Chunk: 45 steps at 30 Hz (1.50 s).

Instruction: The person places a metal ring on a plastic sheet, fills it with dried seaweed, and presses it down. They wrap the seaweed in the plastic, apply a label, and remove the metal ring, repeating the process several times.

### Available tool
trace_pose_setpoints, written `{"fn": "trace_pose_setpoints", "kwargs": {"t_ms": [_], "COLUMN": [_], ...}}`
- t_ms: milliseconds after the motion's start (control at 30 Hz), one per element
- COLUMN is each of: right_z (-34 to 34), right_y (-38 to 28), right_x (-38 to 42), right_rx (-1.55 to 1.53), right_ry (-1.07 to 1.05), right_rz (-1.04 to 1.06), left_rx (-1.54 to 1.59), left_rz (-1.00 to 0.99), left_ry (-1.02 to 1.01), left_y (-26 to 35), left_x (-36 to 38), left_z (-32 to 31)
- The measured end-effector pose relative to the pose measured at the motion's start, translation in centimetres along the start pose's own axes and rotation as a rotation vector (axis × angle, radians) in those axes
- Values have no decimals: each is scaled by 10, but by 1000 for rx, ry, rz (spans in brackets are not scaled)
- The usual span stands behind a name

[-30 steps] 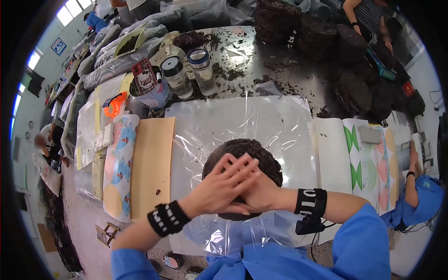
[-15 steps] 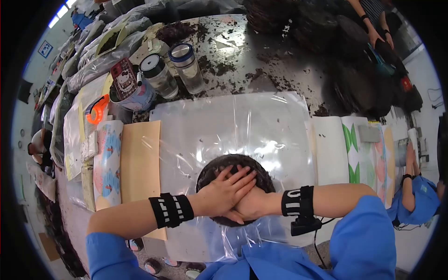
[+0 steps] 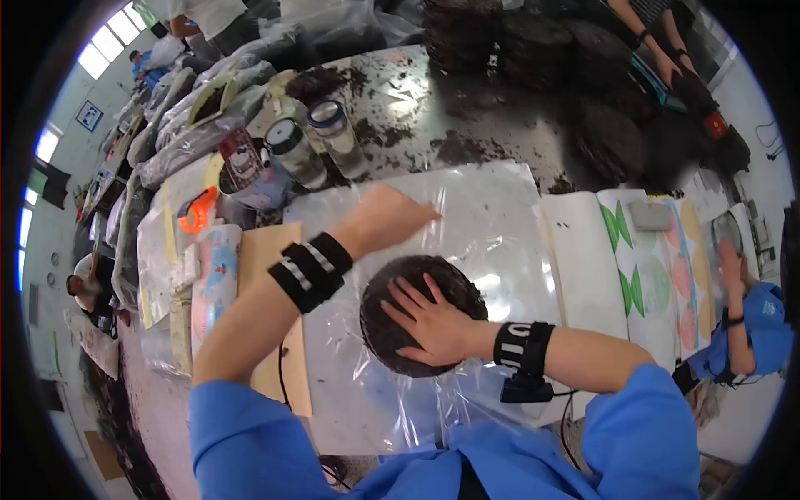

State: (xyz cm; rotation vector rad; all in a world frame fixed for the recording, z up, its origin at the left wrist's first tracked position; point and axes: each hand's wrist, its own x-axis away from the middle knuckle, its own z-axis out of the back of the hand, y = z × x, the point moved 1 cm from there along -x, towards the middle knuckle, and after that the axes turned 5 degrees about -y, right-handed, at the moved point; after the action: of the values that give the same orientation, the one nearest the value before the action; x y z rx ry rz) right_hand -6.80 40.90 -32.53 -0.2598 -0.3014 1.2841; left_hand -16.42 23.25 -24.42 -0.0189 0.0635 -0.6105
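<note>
A dark, round, flat cake of pressed material lies on clear plastic film spread over a pale board. My right hand rests flat on top of it, its fingers spread. Beyond the cake's far left side, my left hand is held over the film with its fingers curled in. Its fingertips are mostly hidden, so whether they pinch the film or anything else cannot be made out. Both wrists wear black straps.
Two glass jars and a cup with a phone stand at the far left, near an orange tape dispenser. Stacked dark cakes sit at the back. Printed sheets lie right. Co-workers' arms show at the right edge.
My left hand has lifted off my right hand and moved away from me, beyond the cake, with its fingers curling. My right hand stays on the cake. The view has shifted slightly.
</note>
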Motion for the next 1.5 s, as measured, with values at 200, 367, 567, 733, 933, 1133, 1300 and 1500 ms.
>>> {"fn": "trace_pose_setpoints", "kwargs": {"t_ms": [200, 367, 567, 733, 933, 1133, 1300, 1500], "right_z": [-6, -6, -10, -9, -11, -7, -7, -7], "right_y": [3, 6, 8, 9, 3, 9, 7, 7], "right_x": [1, -2, -10, -13, -6, -11, -11, -10], "right_rx": [-53, -53, -44, -40, -39, -50, -17, 18], "right_ry": [44, 75, 172, 142, 103, 138, 110, 102], "right_rz": [15, 16, -112, -111, -136, -123, -131, -122], "left_rx": [364, 976, 461, 604, 361, 105, 1265, 961], "left_rz": [379, 918, 880, 183, -59, 542, 1069, 759], "left_ry": [623, 168, 559, 144, 372, 381, 48, 341], "left_y": [-59, 23, 91, 190, 236, 188, 136, 117], "left_x": [105, 184, 172, 148, 114, 194, 302, 275], "left_z": [49, -42, 41, 90, 62, 69, -47, -30]}}
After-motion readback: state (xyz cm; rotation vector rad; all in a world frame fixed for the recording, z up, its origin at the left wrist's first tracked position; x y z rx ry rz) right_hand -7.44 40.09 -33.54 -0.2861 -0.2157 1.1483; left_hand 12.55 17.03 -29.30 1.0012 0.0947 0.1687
